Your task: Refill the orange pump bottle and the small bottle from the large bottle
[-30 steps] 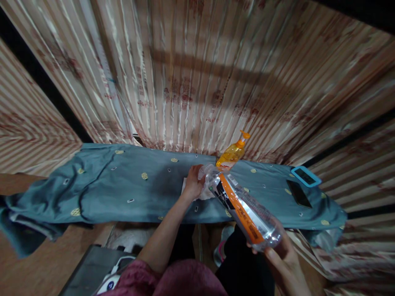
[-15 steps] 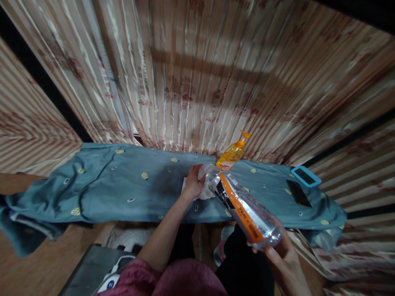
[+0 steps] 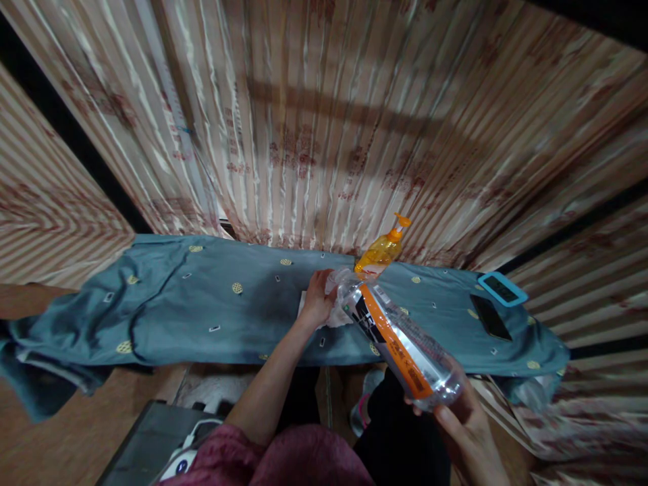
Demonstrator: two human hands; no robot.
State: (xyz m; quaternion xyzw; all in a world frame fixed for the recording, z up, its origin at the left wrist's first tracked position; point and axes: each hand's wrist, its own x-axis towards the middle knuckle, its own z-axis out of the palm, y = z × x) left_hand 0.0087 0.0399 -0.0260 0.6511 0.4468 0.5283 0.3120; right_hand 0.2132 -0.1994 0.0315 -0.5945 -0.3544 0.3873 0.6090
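Observation:
A large clear plastic bottle point(image 3: 399, 341) with an orange and black label is tilted over the table, its neck end up and to the left. My right hand point(image 3: 468, 422) is closed around its base. At the neck end, my left hand point(image 3: 318, 300) has its fingers curled on a crumpled white tissue point(image 3: 338, 316), close against the bottle. The fingertips are partly hidden, and the translucent part by the neck is hard to make out. Just behind the neck stands a pump bottle point(image 3: 379, 255) of yellow liquid with an orange pump top.
A blue-green patterned cloth point(image 3: 253, 324) covers the narrow table. At its right end lie a dark phone point(image 3: 490, 317) and a light-blue framed digital timer point(image 3: 503, 289). Pleated curtains point(image 3: 304, 135) hang close behind. A grey box point(image 3: 146, 439) stands below, at the lower left.

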